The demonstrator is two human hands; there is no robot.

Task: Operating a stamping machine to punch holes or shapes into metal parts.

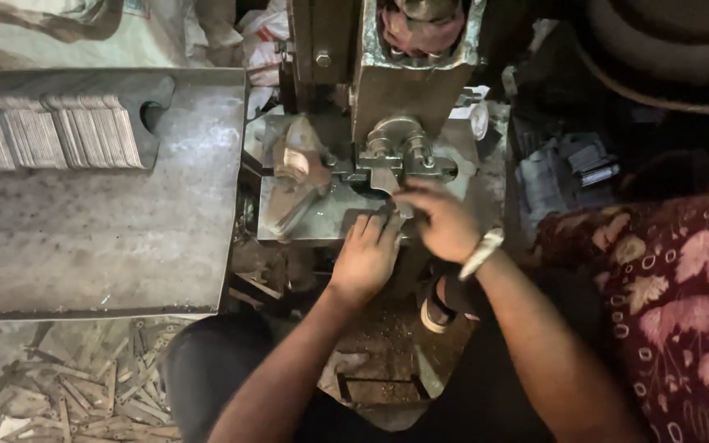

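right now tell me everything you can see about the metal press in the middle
The metal press stands upright at the top centre, grey and worn, with a tall block body, a bolt on its left column and rounded fittings above a flat steel bed. Both hands meet at its die: the left hand on the bed's front edge, the right hand beside it.

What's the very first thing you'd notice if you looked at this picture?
Two bare hands meet at the middle: the left hand and the right hand press together on the grey metal plate under a tall grey metal press machine. To the left, rows of thin flat metal strips stand stacked on a wide worn steel table.
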